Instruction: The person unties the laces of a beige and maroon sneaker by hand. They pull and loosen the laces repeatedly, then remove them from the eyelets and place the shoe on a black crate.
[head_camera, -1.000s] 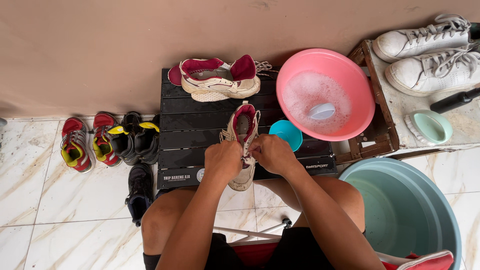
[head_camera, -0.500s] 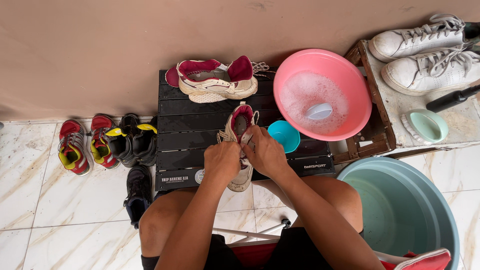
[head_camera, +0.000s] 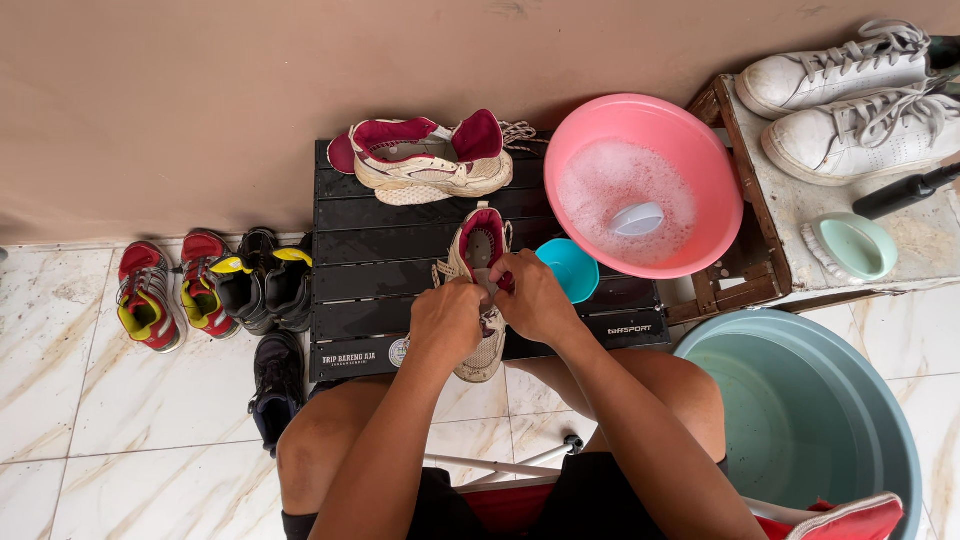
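A person's left hand (head_camera: 446, 322) and right hand (head_camera: 533, 298) are both closed on a cream and maroon sneaker (head_camera: 480, 290) lying on a black slatted table (head_camera: 380, 270). Just right of the hands sits a small, seemingly empty blue cup (head_camera: 573, 268). Beside it, a pink basin (head_camera: 640, 185) holds soapy water with a pale scoop. A large teal tub (head_camera: 800, 420) stands below; its contents are unclear.

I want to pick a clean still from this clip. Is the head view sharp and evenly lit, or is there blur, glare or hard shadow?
Head view: light is soft and even, with no hard shadows; focus is sharp on both hands, left hand and right hand, at the cream shoe; only a mild sheen shows on the suds in the pink basin; straight edges bend slightly toward the frame's corners.
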